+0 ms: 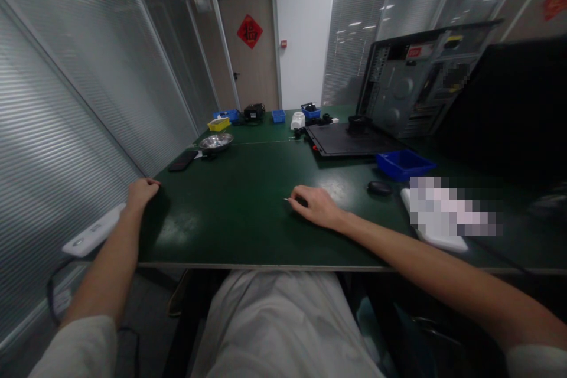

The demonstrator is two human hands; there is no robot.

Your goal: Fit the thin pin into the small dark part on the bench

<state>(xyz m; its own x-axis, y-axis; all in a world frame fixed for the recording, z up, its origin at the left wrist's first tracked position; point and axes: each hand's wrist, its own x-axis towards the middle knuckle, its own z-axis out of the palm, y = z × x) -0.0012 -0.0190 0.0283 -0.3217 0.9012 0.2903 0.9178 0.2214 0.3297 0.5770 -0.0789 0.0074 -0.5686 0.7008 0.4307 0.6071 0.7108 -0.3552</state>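
Note:
My right hand (316, 207) lies low over the middle of the green table (248, 236), its thumb and forefinger curled into a pinch. A small, thin, silvery piece (286, 199) sticks out to the left from its fingertips; its kind is too small to make out. At the table's left edge rests my left hand (142, 192), fingers drawn together and pointing right. Whatever they may hold is hidden. Behind and below that hand is a white power strip (94, 231). Further forward lie a dark phone (183, 160) and a round metal dish (215, 142).
An opened computer case (403, 85) stands at the back right, with its black side panel (349, 140) lying in front. Nearer are a blue tray (404, 165), a black mouse (380, 188) and a white, partly blurred object (436, 233). A yellow tray (218, 124) sits far left.

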